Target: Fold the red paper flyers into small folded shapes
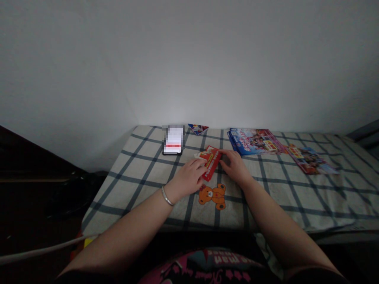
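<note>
A red printed paper (213, 163), apparently folded, with white lettering and a yellow patch, lies tilted on the checked cloth between my hands. My left hand (188, 177), a silver bangle at its wrist, has curled fingers over the paper's left edge. At the upper right edge, my right hand (236, 166) holds the paper with bent thumb and fingers. Some of the fingertips are hidden or too dim to make out. Just below the paper, an orange teddy bear picture (211, 196) shows on the cloth.
A phone (174, 141) with a lit screen stands by the wall, beside a small folded paper triangle (199, 129). Colourful printed leaflets (254, 141) lie to the right, with another leaflet (312, 159) further right. The checked cloth (133, 173) covers the table up to its front edge.
</note>
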{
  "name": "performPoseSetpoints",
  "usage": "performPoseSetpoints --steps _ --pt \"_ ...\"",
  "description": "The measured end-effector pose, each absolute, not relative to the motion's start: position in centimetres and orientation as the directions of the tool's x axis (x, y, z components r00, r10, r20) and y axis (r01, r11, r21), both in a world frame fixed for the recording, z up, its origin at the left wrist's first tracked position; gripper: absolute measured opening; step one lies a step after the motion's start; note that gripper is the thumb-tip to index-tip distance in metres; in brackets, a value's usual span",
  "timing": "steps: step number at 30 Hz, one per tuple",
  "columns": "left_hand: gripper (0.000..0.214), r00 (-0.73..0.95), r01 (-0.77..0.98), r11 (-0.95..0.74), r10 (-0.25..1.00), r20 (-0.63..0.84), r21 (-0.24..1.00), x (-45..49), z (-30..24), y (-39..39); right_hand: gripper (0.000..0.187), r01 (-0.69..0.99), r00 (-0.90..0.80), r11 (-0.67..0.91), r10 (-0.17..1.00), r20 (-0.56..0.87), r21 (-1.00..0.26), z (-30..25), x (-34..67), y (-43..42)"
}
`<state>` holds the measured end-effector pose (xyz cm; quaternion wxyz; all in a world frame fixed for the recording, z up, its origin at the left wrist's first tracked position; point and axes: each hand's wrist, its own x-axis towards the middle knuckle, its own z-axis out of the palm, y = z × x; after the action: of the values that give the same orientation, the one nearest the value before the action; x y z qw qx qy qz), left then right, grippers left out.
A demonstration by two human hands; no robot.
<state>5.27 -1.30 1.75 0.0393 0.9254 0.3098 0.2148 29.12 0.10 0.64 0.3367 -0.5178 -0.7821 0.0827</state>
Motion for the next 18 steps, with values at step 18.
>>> performPoseSetpoints --steps 18 --pt "0.031 0.674 0.636 -0.751 0.653 0.345 0.179 4.4 2.3 -0.6 0.031 0.661 -0.261 0.468 0.876 0.405 -0.586 1.3 29.2 -0.3"
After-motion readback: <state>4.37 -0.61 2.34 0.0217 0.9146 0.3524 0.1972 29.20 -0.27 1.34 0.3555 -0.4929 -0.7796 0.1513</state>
